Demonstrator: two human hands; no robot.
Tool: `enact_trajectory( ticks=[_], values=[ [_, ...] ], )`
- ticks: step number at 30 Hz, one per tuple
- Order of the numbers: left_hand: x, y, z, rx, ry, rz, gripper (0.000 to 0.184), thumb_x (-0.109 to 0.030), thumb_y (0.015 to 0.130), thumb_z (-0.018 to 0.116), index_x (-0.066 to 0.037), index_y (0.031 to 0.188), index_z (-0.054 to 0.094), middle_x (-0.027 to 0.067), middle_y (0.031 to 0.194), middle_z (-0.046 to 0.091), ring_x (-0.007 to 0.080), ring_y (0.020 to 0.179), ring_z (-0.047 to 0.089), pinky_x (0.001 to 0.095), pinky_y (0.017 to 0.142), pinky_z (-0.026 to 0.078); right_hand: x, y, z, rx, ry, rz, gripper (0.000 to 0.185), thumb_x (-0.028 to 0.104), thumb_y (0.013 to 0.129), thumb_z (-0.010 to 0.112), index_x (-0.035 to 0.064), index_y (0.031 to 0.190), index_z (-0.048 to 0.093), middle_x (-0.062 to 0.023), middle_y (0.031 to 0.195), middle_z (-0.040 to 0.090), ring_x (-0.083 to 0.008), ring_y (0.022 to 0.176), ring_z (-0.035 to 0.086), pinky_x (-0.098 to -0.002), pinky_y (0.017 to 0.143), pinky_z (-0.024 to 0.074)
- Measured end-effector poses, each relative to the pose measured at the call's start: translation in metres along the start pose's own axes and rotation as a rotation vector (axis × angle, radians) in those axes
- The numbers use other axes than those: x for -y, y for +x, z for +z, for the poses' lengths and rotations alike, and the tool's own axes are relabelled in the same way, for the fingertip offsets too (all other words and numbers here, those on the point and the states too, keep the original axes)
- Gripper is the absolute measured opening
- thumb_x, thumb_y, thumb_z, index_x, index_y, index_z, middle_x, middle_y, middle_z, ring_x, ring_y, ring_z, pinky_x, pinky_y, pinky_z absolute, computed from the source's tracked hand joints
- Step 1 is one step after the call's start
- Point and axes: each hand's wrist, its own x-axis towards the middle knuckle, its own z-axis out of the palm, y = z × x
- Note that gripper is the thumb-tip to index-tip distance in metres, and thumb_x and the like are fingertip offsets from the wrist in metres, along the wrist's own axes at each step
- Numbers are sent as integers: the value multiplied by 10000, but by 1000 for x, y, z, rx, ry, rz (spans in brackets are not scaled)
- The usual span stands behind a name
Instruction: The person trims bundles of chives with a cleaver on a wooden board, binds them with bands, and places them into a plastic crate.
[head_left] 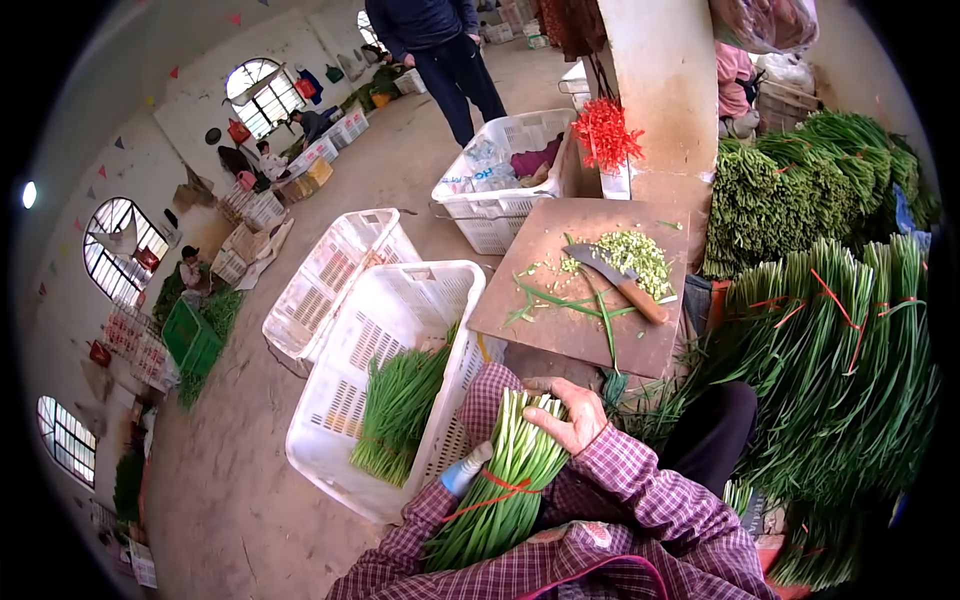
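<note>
A bundle of garlic chives (500, 490), tied with a red band, lies slanted over my lap, its pale stem ends upward. My right hand (578, 418) is closed around it near those ends, thumb across the stems. A light blue and white covering (466, 470) shows at my left hand, against the bundle's left side; most of that hand is hidden under the leaves. Beyond my knees stands a board (510, 305) bearing a knife (620, 285) with a wooden handle, chopped stem pieces (640, 255) and loose green leaves.
A white crate (345, 400) to my left holds more chives (400, 410); another white crate (330, 270) stands behind it. Tied bundles (830, 340) are piled at right. Further off are a crate of plastic bags (500, 215), red ties (606, 135) on a pillar, and a standing person (440, 60).
</note>
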Motion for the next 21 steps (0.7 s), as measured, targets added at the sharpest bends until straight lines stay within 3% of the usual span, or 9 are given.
enact_trajectory(
  ticks=[2,5,7,10,13,17,19,21],
  values=[
    [-9,-6,2,-6,83,16,843,-571,797,690,-41,1401,436,97,1364,516,199,1213,496,336,1054,391,9,0,0,-20,17,-15,573,382,846,676,6,1258,545,-181,1123,649,-329,1068,627,-399,944,471],
    [-41,-12,-7,-103,318,228,763,-518,798,717,-6,1327,517,118,1280,597,196,1189,526,329,1051,395,10,5,-13,-233,54,-133,891,506,770,727,8,1417,371,-232,1358,482,-344,1269,479,-431,1056,380],
    [-84,-17,1,-31,282,367,791,-523,757,748,5,1305,532,139,1241,619,214,1121,582,351,1000,459,17,10,-22,-345,209,-154,1038,538,735,749,12,1478,251,-265,1418,405,-372,1334,395,-461,1105,315],
    [-144,-20,38,103,141,583,803,-528,734,761,14,1282,539,154,1201,635,241,1026,646,372,904,544,33,18,-16,-80,427,-37,1234,534,687,797,50,1522,27,-268,1501,281,-376,1402,282,-504,1136,253],
    [-171,-6,91,0,-17,801,803,-562,743,740,15,1264,539,143,1169,647,249,985,663,365,871,562,31,28,8,177,324,-117,1203,431,696,828,59,1524,38,-239,1519,257,-334,1412,268,-429,1163,223],
    [-193,7,96,-16,67,913,839,-572,726,751,9,1285,519,132,1189,635,241,1025,645,367,897,548,29,42,9,121,469,-97,1166,384,696,836,50,1522,84,-201,1528,258,-302,1410,281,-397,1163,231],
    [-195,9,101,54,165,961,841,-615,780,676,-66,1375,447,114,1298,572,261,1170,563,411,988,496,40,44,-1,38,495,-170,1139,386,694,839,46,1517,130,-171,1533,268,-283,1411,283,-406,1157,246],
    [-201,9,106,122,195,948,964,-627,751,698,-31,1427,355,144,1384,493,274,1206,539,433,1033,454,49,45,-8,-5,502,-198,1133,383,681,848,46,1513,157,-169,1526,288,-278,1396,316,-408,1145,277]
  ],
)
